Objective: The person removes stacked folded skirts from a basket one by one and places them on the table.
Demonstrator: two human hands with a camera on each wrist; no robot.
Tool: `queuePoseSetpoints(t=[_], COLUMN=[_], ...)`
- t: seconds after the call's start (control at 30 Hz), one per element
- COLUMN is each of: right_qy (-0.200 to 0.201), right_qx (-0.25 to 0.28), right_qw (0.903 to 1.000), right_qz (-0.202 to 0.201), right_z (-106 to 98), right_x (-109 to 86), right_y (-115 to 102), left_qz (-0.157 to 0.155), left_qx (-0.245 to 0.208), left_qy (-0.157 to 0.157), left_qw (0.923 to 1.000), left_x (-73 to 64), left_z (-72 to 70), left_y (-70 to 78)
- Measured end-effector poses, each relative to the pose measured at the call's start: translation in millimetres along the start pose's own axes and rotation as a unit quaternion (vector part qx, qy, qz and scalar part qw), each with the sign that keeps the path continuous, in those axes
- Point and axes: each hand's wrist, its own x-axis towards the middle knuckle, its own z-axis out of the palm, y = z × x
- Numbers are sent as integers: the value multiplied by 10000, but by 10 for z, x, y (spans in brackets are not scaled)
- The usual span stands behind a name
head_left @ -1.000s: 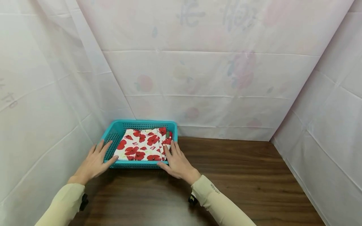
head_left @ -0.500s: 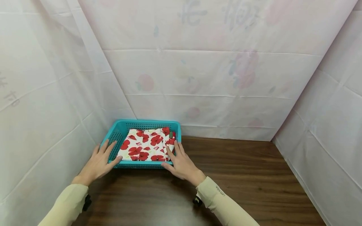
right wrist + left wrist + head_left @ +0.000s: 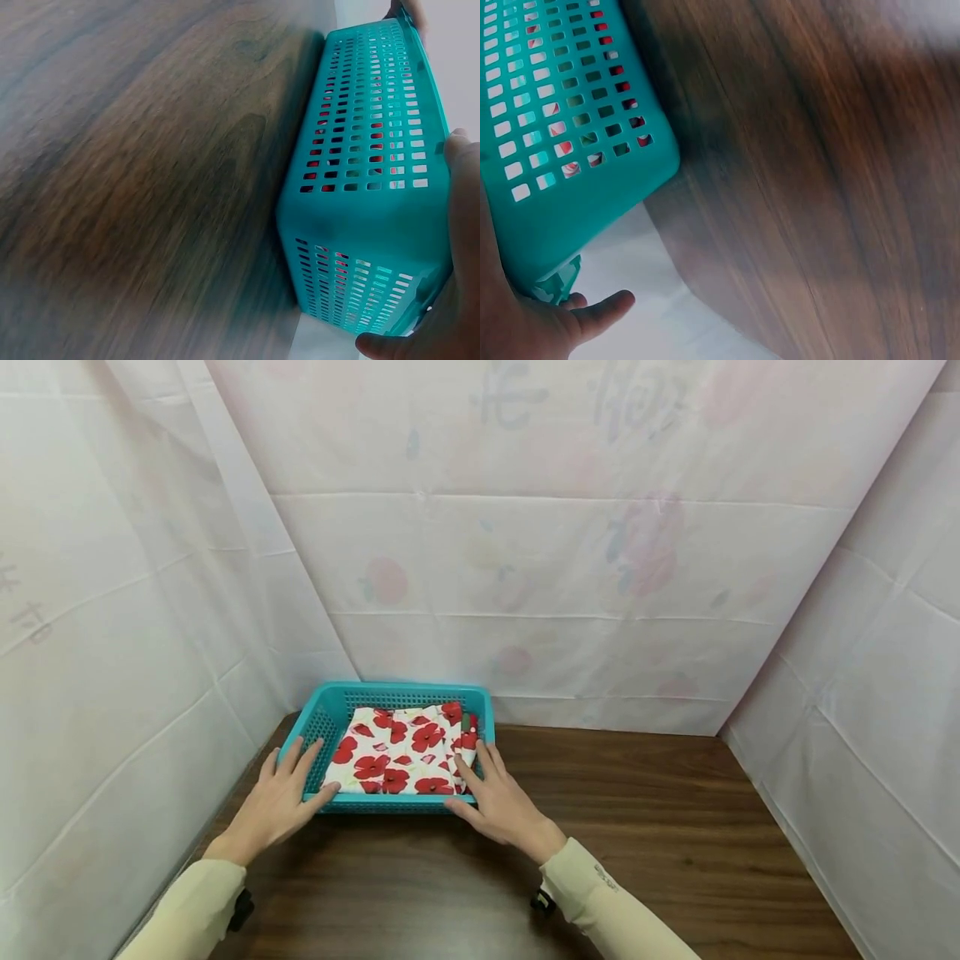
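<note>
A turquoise plastic basket (image 3: 397, 799) with perforated walls sits on the wooden table by the back curtain. Inside lies folded white cloth (image 3: 405, 752) with red poppies; a red and green patterned edge (image 3: 471, 725) shows at its right. My left hand (image 3: 273, 802) rests on the front left corner, fingers spread and fairly straight over the rim. At the front right corner, my right hand (image 3: 504, 802) touches the rim with extended fingers. The left wrist view shows the basket wall (image 3: 585, 191) beside part of the hand; the right wrist view shows the perforated wall (image 3: 352, 217) too.
Pale printed curtains hang behind (image 3: 555, 568) and along the left (image 3: 127, 635) and right (image 3: 877, 693). The dark wood tabletop (image 3: 637, 827) extends in front of the basket and to its right. A dark band (image 3: 242, 910) is on the left wrist.
The basket has slid a short way to the right and slightly nearer, with both hands on it. Its left side now stands farther from the left curtain.
</note>
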Motion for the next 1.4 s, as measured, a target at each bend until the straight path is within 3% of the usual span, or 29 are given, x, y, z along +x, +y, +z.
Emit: queuePoseSetpoints(t=[0.43,1.2,1.4], right_qy=[14,86,99], right_qx=[86,164,79], right_qw=[10000,9998,9999], right_qz=[17,21,29], right_z=[18,40,41], right_x=[-8,-36,-12], right_y=[-26,29,26], left_qz=[400,581,475], left_qx=[-85,-159,-37], left_qy=[161,349,284], left_qw=[9990,9976,9985], left_x=[-41,-23,-23], left_z=[-24,13,-13], left_y=[-38,-24,-39])
